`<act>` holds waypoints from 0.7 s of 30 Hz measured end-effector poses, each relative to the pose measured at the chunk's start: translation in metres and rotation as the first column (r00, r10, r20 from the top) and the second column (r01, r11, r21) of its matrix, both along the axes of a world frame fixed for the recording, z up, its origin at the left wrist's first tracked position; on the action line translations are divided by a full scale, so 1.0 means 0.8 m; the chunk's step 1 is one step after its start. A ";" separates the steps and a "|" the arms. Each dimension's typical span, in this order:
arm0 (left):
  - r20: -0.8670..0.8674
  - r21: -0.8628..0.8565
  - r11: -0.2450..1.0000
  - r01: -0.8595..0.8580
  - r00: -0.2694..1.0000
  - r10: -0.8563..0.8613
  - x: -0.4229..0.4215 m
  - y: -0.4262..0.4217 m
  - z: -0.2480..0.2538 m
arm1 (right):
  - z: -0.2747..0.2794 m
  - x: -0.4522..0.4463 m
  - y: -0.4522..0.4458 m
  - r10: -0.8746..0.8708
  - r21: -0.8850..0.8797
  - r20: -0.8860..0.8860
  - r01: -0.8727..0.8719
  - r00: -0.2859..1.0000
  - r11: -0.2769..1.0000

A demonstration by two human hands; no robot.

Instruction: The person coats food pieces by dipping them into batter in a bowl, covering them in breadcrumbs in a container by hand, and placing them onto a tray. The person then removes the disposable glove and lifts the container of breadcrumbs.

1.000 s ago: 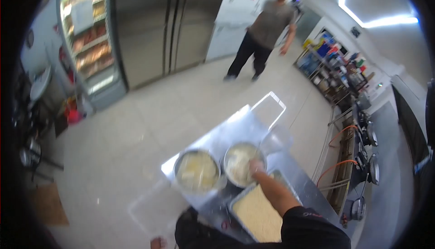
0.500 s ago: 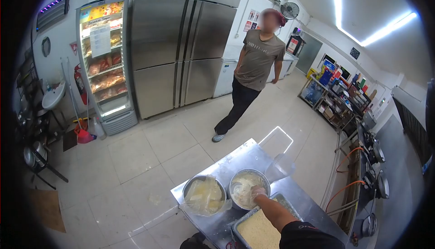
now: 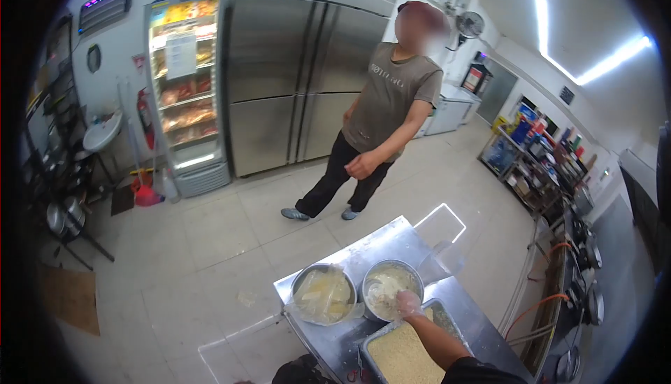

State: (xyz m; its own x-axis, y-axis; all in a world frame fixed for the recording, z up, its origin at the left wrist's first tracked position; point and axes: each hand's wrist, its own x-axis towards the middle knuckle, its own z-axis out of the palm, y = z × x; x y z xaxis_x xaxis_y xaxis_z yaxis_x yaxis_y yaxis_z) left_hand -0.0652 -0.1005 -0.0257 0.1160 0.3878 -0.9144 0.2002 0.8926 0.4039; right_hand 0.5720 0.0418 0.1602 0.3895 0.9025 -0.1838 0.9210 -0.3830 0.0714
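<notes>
My right hand (image 3: 409,304), which seems to wear a thin clear glove, reaches over the near rim of a round metal bowl (image 3: 422,282). Its fingertips are at the pale, wet mixture (image 3: 381,293) inside, too small and blurred to show whether they are closed. Under my forearm lies a rectangular metal tray (image 3: 370,357) filled with pale yellowish crumbs (image 3: 405,352). Left of the bowl stands a second round pot (image 3: 296,282), with a clear plastic bag (image 3: 323,296) spread in it and over its rim. My left hand is out of view.
A clear plastic container (image 3: 444,261) stands at the far right corner of the steel table (image 3: 391,233). Beyond the table stands a person (image 3: 398,104) in a brown T-shirt. Steel refrigerators (image 3: 276,69) line the back wall; stoves with pans (image 3: 594,303) run along the right.
The other person has come nearer to the table and now has one forearm bent in front. My right hand stays at the bowl, while the whole view has shifted slightly.
</notes>
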 end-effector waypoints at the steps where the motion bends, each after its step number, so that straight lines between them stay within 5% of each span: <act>1: -0.032 0.015 1.000 0.019 0.999 -0.019 0.006 0.010 0.023 | -0.007 0.000 -0.010 -0.034 0.014 -0.019 0.035 0.999 0.999; 4: -0.457 0.301 0.949 0.098 0.888 0.053 -0.101 0.081 -0.026 | -0.010 0.003 -0.012 -0.221 0.049 -0.159 0.231 0.962 0.972; 5: -0.690 0.331 0.917 0.220 0.720 0.076 -0.156 0.108 -0.036 | 0.004 0.000 -0.023 -0.094 0.143 -0.260 0.135 0.961 0.981; 7: -0.887 0.347 0.900 0.263 0.405 0.223 -0.235 0.166 0.040 | 0.009 -0.004 -0.017 0.049 0.145 -0.418 0.014 0.907 0.989; 8: -0.900 0.400 0.883 0.244 0.286 0.329 -0.268 0.201 0.113 | 0.016 -0.012 -0.011 0.116 0.192 -0.558 -0.009 0.822 0.981; 10: -0.858 0.472 0.877 0.091 0.276 0.433 -0.300 0.251 0.303 | -0.003 -0.001 -0.009 0.199 0.268 -0.505 -0.067 0.840 0.961; 11: -0.824 0.567 0.808 0.162 0.123 0.553 -0.329 0.275 0.338 | -0.013 0.001 -0.008 0.226 0.297 -0.451 -0.094 0.863 0.950; 12: -0.778 0.628 0.762 0.158 0.091 0.622 -0.288 0.269 0.452 | -0.023 0.009 -0.007 0.242 0.321 -0.412 -0.109 0.878 0.941; 15: -0.759 0.641 0.757 0.128 -0.039 0.650 -0.353 0.299 0.521 | -0.040 0.025 0.000 0.289 0.367 -0.328 -0.161 0.899 0.916; 21: -0.703 0.703 0.710 0.043 -0.108 0.703 -0.364 0.269 0.619 | -0.076 0.060 -0.007 0.349 0.460 -0.208 -0.224 0.914 0.859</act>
State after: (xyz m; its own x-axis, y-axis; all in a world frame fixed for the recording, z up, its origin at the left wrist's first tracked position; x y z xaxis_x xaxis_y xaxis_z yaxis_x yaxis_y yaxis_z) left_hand -0.3568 0.1144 0.4698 -0.9042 0.3147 0.2887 0.4177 0.7927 0.4441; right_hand 0.6196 0.0358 0.0991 0.0914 0.9802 0.1754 0.9513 -0.0339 -0.3064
